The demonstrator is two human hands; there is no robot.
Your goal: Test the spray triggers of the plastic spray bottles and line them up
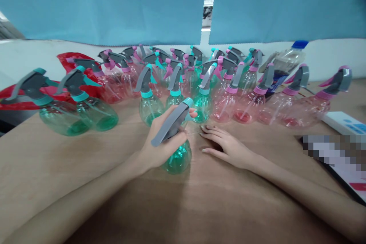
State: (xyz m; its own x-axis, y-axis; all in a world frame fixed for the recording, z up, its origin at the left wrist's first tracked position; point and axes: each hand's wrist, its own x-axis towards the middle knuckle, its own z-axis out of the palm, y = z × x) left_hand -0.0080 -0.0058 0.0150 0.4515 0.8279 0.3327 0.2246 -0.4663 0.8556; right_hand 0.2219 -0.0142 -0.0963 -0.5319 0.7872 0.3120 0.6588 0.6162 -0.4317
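A green spray bottle [177,159] with a grey trigger head stands near the middle of the table, my left hand [164,133] wrapped around its neck. The bottle's collar is hidden by my fingers. To its right, my right hand [225,144] rests on the tabletop, fingers stretched out and holding nothing. Just beyond my hands is a row of similar bottles, among them a green spray bottle [202,108] with a teal collar and a pink spray bottle [225,105] with a pink collar.
Several more spray bottles crowd behind the front row. Two green ones [58,118] stand at the left beside a red plastic bag [76,61]. At the right are a clear bottle with a blue cap [300,44], a white box [344,122] and a dark-edged flat item [328,164], partly blurred out.
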